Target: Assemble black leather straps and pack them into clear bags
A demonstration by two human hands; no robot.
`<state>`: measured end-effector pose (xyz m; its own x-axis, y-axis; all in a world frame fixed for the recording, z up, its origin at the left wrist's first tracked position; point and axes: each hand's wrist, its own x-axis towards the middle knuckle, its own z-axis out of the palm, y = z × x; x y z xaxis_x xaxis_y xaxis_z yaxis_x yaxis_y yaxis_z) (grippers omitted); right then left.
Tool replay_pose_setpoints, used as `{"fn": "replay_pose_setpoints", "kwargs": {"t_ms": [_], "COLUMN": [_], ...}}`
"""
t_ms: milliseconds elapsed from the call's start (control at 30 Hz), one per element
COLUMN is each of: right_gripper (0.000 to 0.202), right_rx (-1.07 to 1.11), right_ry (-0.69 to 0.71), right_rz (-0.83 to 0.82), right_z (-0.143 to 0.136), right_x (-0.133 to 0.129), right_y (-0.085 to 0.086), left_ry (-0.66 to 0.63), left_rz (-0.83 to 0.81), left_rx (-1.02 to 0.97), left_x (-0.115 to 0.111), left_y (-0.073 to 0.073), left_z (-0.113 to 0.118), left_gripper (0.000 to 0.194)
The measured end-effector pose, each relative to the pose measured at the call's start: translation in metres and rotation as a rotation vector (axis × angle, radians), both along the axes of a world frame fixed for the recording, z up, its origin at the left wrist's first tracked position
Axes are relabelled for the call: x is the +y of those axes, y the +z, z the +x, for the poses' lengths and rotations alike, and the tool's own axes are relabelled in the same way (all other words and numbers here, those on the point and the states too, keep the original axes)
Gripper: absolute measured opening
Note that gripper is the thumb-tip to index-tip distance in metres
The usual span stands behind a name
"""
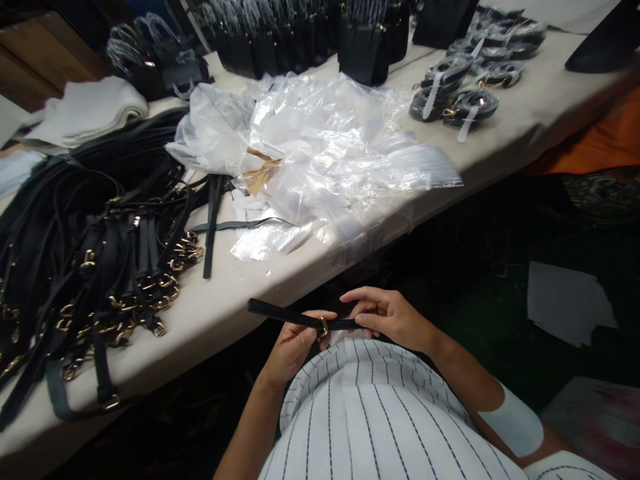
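A black strap (283,312) with a gold-coloured buckle (323,327) is held in front of my body, just off the table's near edge. My left hand (299,340) grips it beside the buckle, with the free end sticking out to the left. My right hand (383,317) pinches the strap's other end between thumb and fingers, its index finger stretched out above. Some clear plastic shows below the strap between my hands. Part of the strap is hidden behind the fingers.
Many black straps with gold buckles (125,267) are heaped on the table (240,287) at left. Clear plastic bags (320,147) lie in the middle, with a brown scrap (263,173). Coiled wrapped straps (470,107) and black handbags (365,50) stand behind. White sheets (570,303) lie on the floor.
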<state>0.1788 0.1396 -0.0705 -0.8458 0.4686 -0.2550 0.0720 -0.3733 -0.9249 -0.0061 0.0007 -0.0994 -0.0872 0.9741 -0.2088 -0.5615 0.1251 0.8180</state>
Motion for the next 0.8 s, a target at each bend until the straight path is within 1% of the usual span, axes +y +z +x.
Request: {"fn": "replay_pose_setpoints", "kwargs": {"t_ms": [67,133,200,300,367,467,633,733,800], "right_gripper": [0.037,0.041,0.043,0.042,0.038,0.034,0.03,0.028,0.026], "right_rx": [0.015,0.03,0.038,0.035,0.015,-0.025,-0.055,-0.066,-0.063], "right_ry": [0.036,0.034,-0.033,-0.161,-0.207,-0.235,-0.204,-0.145,-0.097], "right_rz": [-0.027,-0.052,-0.027,0.069,0.104,0.124,0.091,0.064,0.125], "right_z": [-0.006,-0.011,-0.011,-0.004,0.003,0.009,0.009,0.007,0.006], "right_x": [-0.003,-0.003,0.001,0.011,0.016,0.017,0.006,-0.004,-0.011], "right_y": [-0.001,-0.003,-0.006,-0.011,-0.012,-0.012,-0.011,-0.005,0.002], "left_ry": [-0.014,0.008,0.043,0.071,0.075,0.074,0.069,0.045,0.031], "left_rz": [0.038,0.094,0.139,0.162,0.161,0.183,0.185,0.153,0.106], "left_rx": [0.035,0.004,-0.045,-0.081,-0.076,-0.063,-0.036,0.023,0.099], "left_x": [0.002,0.004,0.005,0.004,0.002,-0.002,-0.004,-0.003,-0.002], "left_y": [0.005,0.008,0.008,0.005,0.002,-0.001,-0.002,0.001,0.004], "left_z": [0.0,0.0,0.001,0.002,0.002,0.002,0.002,-0.001,-0.004], "left_gripper": [0.025,0.021,0.017,0.011,0.009,0.01,0.01,0.013,0.016]}}
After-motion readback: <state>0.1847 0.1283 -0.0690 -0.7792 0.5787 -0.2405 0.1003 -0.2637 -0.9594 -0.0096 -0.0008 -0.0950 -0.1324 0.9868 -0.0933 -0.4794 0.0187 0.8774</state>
